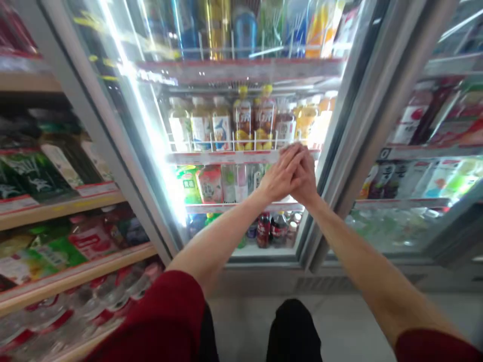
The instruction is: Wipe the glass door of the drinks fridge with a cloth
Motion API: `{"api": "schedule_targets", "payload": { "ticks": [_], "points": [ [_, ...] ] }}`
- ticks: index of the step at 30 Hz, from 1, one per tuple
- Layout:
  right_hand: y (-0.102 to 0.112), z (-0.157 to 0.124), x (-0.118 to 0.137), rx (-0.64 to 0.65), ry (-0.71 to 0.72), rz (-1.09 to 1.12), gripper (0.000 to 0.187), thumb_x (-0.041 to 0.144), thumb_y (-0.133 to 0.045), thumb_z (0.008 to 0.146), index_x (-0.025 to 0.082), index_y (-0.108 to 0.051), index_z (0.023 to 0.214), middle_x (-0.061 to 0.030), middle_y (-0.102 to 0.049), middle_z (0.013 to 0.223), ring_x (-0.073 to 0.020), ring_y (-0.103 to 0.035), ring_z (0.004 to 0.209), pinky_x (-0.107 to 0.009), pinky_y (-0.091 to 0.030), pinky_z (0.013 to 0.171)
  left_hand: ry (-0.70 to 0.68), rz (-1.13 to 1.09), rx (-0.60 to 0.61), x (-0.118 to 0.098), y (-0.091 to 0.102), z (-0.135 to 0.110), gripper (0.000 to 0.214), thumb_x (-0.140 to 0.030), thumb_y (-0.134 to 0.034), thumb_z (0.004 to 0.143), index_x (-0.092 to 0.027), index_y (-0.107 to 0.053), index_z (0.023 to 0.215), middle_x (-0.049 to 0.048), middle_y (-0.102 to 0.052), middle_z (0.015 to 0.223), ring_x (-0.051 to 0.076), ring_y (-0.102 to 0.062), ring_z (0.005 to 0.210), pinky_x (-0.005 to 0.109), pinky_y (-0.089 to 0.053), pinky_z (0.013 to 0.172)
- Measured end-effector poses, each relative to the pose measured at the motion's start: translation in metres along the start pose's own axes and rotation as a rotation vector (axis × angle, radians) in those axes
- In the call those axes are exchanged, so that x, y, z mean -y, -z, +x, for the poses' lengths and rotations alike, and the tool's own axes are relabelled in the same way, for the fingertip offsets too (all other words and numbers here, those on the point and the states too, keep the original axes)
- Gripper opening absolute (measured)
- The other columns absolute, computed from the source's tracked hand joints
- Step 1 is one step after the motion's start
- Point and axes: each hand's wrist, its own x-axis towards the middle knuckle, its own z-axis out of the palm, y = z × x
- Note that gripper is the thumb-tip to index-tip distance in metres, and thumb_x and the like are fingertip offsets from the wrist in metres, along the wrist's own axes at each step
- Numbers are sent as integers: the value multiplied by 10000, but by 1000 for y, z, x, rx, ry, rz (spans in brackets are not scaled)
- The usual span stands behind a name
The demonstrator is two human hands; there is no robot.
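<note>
Left hand [277, 178] and right hand [306, 181] clasp each other, fingers folded closed, before a lit drinks cooler [249, 70]; no item shows in their grip, though the space between the palms is hidden. Two yellow-capped bottles [265, 120] stand upright, long axes vertical, on the shelf beyond, the left hand nearer them in view. From those bottles, the hands appear lower, to the right and closer to the camera; bright pouches [209, 185] sit below.

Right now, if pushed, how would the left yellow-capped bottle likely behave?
The bottle shows dark drink inside, so it is probably heavyish. Tall and narrow, it might tip, though the wire rail in front should check it.
</note>
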Motion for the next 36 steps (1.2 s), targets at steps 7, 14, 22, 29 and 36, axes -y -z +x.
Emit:
{"api": "schedule_targets", "payload": {
  "ticks": [7, 14, 22, 29, 36],
  "points": [
    [-9, -20, -11, -352, 50, 20, 433, 200, -450, 873, 208, -513, 1301, -131, -475, 1396, -266, -454, 1294, -480, -428, 1026, -45, 176, -50, 7, -28, 0, 421, -275, -345, 941, -71, -493, 1278, 163, -381, 1466, 242, -231, 1429, 411, -308, 1154],
    [-6, 19, 15, -340, 38, 36, 525, 109, -411, 827, 201, -447, 1343, -116, -452, 1416, -258, -406, 1331, -494, -389, 1059, -68, 303, -193, 67, 42, -14, 343, -185, -321, 943, -129, -573, 1171, 129, -511, 1361, 228, -353, 1378, 416, -345, 1141],
    [-28, 59, 59, -184, 70, -109, 538, 157, -334, 910, 203, -334, 1446, -101, -418, 1456, -231, -314, 1393, -487, -261, 1132, 113, 328, -404, 87, 63, -28, 468, -188, -475, 842, -98, -453, 1301, 168, -401, 1457, 267, -207, 1436, 488, -287, 1160],
    [-33, 61, 61, 26, 8, -231, 608, 213, -355, 904, 211, -226, 1499, -78, -345, 1504, -257, -244, 1422, -526, -187, 1157, 273, 351, -324, 130, 118, -57, 550, -207, -424, 854, -120, -395, 1396, 155, -378, 1478, 279, -238, 1426, 511, -229, 1171],
    [-44, 59, 74, -29, 9, -204, 701, 246, -391, 892, 197, -88, 1522, -114, -267, 1535, -304, -193, 1434, -582, -179, 1134, 136, 393, -162, 129, 115, -78, 511, -210, -414, 872, -136, -436, 1377, 125, -381, 1484, 242, -218, 1434, 460, -203, 1182]
  ]
}}
